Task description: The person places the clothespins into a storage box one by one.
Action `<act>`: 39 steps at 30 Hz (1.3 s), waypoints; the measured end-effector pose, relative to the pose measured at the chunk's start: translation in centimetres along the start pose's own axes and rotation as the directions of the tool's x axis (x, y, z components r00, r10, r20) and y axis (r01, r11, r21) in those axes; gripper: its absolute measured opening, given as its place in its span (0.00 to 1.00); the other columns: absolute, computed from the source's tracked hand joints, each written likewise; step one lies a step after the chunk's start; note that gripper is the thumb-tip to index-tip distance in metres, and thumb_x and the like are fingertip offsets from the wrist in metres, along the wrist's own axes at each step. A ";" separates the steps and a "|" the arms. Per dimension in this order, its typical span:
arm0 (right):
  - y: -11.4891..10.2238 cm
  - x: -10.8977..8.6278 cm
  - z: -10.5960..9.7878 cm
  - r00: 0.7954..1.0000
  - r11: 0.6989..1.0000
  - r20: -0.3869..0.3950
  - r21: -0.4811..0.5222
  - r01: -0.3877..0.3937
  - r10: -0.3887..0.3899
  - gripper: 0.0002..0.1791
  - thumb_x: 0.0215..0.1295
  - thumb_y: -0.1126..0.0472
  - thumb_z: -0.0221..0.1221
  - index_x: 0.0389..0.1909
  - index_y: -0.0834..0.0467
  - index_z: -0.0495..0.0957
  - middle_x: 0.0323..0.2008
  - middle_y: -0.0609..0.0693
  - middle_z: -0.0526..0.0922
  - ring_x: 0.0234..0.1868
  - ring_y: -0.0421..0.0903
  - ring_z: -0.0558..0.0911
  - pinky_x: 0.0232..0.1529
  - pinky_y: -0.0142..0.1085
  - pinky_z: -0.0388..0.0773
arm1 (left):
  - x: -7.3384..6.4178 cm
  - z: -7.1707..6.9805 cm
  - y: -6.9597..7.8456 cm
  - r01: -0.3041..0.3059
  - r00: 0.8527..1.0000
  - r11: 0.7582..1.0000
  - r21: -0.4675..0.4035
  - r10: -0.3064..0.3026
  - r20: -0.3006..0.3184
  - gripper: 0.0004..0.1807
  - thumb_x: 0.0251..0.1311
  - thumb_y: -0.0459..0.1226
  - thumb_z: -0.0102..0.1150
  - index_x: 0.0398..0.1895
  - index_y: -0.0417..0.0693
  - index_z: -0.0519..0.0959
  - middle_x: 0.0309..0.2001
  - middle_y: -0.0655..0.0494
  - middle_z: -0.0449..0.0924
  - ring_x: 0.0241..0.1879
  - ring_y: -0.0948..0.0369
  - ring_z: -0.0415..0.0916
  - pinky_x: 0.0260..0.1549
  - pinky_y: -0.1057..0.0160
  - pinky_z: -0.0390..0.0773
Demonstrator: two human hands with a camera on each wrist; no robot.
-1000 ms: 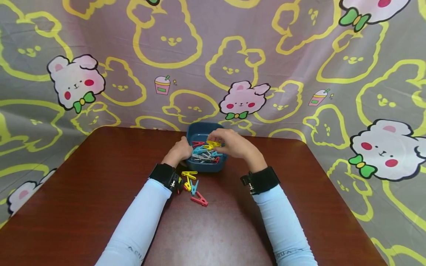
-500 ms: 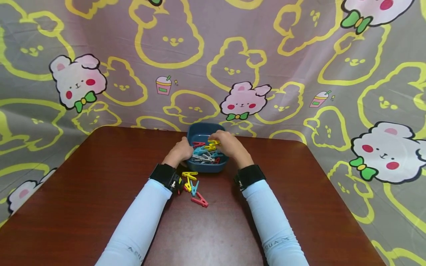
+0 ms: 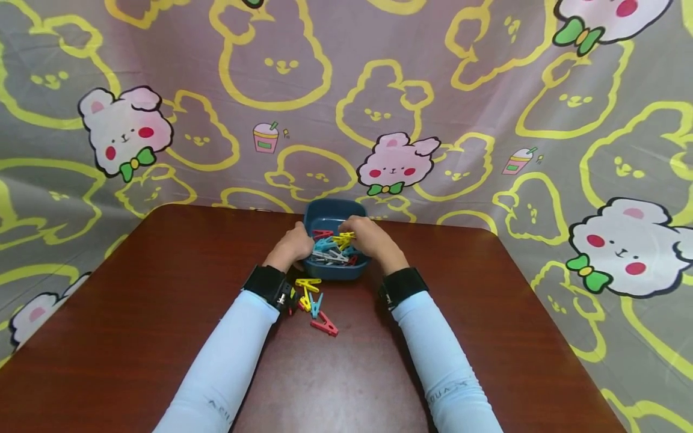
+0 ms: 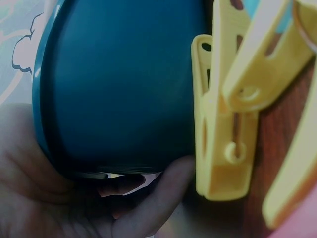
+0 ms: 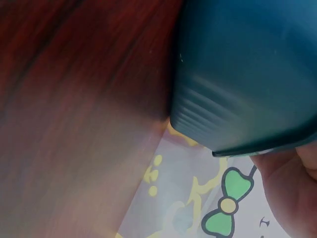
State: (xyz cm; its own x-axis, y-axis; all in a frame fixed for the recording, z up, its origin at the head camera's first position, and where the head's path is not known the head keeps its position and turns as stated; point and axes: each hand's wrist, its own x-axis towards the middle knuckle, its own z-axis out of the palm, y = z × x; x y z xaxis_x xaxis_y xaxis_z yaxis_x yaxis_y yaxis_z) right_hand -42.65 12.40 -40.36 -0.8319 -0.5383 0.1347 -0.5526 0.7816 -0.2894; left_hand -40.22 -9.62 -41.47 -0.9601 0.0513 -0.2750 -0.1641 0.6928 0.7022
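Note:
A dark blue plastic box (image 3: 335,274) stands at the table's far side, holding yellow clothespins (image 3: 343,242), light blue clothespins (image 3: 325,244), grey ones and red ones. My left hand (image 3: 294,245) grips its left rim; in the left wrist view, fingers (image 4: 166,196) curl under the box's rim. My right hand (image 3: 369,236) reaches over the right rim, fingers lowered to the yellow clothespins; I cannot tell whether it pinches one. In the right wrist view the box wall (image 5: 237,84) hides the fingertips. In front of the box lie a yellow clothespin (image 3: 307,284), a blue clothespin (image 3: 316,305) and a red clothespin (image 3: 325,325).
The brown tabletop (image 3: 178,288) spreads to both sides of the arms. A patterned cloth (image 3: 303,78) hangs right behind the table's back edge. In the left wrist view, large yellow clothespins (image 4: 225,163) lie close beside the box.
My right hand has moved left and down into the box, its fingers lower among the yellow clothespins. My left hand, the box and the clothespins on the table have stayed put.

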 end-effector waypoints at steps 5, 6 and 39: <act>0.2 -0.7 -0.6 0.993 0.997 -0.097 0.045 -0.056 0.060 0.19 0.76 0.69 0.62 0.64 0.62 0.84 0.63 0.59 0.85 0.66 0.57 0.83 0.72 0.50 0.82 | 0.7 0.2 -0.2 0.003 1.000 1.000 -0.016 -0.003 0.004 0.39 0.84 0.39 0.38 0.89 0.41 0.36 0.81 0.29 0.59 0.61 0.36 0.82 0.31 0.49 0.92; 0.2 -0.8 -0.8 0.987 0.994 -0.125 0.060 -0.092 0.099 0.19 0.76 0.67 0.62 0.65 0.62 0.84 0.63 0.60 0.83 0.66 0.57 0.82 0.72 0.51 0.82 | 0.6 0.1 -0.2 0.003 1.000 1.000 -0.020 -0.003 0.002 0.39 0.84 0.39 0.38 0.89 0.41 0.37 0.81 0.29 0.59 0.61 0.36 0.82 0.31 0.49 0.92; -0.9 -1.6 1.4 0.754 0.582 0.243 0.509 -0.634 0.610 0.42 0.86 0.62 0.45 0.90 0.56 0.34 0.80 0.70 0.61 0.46 0.65 0.89 0.31 0.50 0.92 | -0.8 -0.6 -0.1 -0.010 1.000 1.000 -0.022 0.011 0.029 0.42 0.87 0.45 0.39 0.88 0.36 0.31 0.83 0.27 0.54 0.72 0.36 0.74 0.45 0.47 0.92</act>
State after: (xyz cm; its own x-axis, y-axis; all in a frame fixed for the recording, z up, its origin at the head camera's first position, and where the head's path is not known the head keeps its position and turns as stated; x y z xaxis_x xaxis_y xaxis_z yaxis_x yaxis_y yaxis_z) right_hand -40.80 12.11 -41.62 -0.9524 -0.0056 -0.3048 0.2318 0.6362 -0.7359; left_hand -39.59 -10.17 -40.92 -0.9548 0.0796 -0.2865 -0.1593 0.6766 0.7189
